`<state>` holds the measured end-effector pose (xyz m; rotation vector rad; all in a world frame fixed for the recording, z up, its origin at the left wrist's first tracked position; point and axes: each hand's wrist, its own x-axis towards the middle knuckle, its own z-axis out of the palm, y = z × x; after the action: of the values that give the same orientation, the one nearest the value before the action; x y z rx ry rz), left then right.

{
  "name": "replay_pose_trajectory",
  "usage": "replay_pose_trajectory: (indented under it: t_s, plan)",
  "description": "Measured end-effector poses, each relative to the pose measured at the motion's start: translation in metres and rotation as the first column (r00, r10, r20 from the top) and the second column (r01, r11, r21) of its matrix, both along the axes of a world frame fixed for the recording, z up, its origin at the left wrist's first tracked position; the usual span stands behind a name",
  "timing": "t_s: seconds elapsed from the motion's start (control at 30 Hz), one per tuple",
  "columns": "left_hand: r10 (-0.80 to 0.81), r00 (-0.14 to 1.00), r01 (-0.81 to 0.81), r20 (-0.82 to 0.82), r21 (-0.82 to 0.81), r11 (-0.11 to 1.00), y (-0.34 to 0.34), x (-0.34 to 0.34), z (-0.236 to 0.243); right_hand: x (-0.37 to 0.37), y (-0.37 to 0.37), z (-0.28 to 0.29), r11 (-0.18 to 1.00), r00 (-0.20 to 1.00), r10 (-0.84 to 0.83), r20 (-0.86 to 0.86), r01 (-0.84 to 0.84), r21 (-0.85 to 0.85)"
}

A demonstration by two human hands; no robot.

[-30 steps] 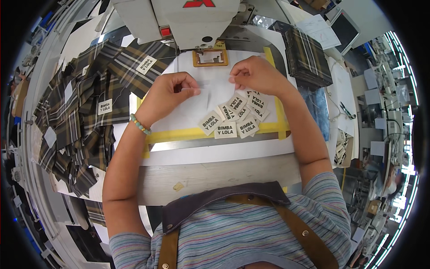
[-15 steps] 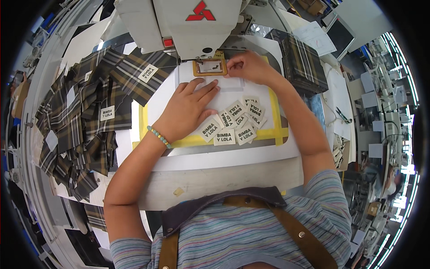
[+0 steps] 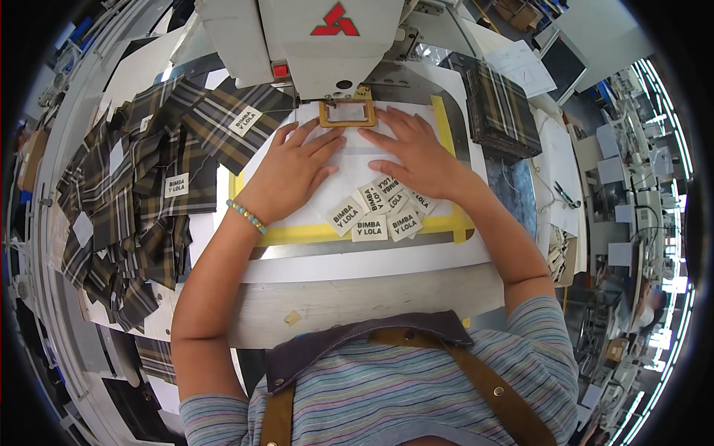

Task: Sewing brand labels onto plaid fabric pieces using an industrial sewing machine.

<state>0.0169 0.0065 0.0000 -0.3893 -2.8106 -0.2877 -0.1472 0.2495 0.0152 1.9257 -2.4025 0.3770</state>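
Both my hands rest palm down on a white sheet (image 3: 297,212) edged with yellow tape, under a sewing machine head (image 3: 327,52). My left hand (image 3: 297,167) lies with its fingers spread, their tips just left of a golden clamp frame (image 3: 348,124). My right hand (image 3: 420,160) is spread too, its fingertips close to the frame's lower right corner. Neither hand holds anything. Pale material shows through the frame's window. Below the right hand, several square cream labels (image 3: 370,227) with dark lettering lie overlapping, some partly covered by that hand.
Plaid fabric pieces (image 3: 126,201) are heaped at left, some bearing cream labels. A neat plaid stack (image 3: 502,111) stands at right. Thread snips (image 3: 567,195) and a box of small labels (image 3: 561,253) lie farther right. A red switch (image 3: 280,70) sits on the machine.
My right hand has moved from a pinch at the frame's right side to lying flat below it. My left hand shifted slightly left. Dark marks inside the frame no longer show.
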Motion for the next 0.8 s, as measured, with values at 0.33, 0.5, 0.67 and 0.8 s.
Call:
replay_pose_trajectory:
  t_s: [0.33, 0.5, 0.67, 0.8]
  plan:
    - [0.032, 0.999, -0.030, -0.025, 0.053, 0.998, 0.007, -0.001, -0.007, 0.032, -0.018, -0.022, 0.975, 0.976, -0.217, -0.031, 0.215, -0.063]
    - [0.045, 0.998, -0.043, -0.044, 0.053, 0.998, 0.010, -0.002, -0.009, 0.032, -0.018, -0.025, 0.974, 0.977, -0.211, -0.029, 0.208, -0.089]
    - [0.063, 0.997, -0.060, -0.042, 0.065, 0.996, 0.013, -0.004, -0.010, 0.033, -0.019, -0.024, 0.974, 0.981, -0.193, -0.008, 0.191, -0.119]
    - [0.075, 0.996, -0.072, -0.041, 0.067, 0.995, 0.014, -0.005, -0.010, 0.035, -0.019, -0.023, 0.971, 0.976, -0.217, 0.007, 0.217, -0.103]
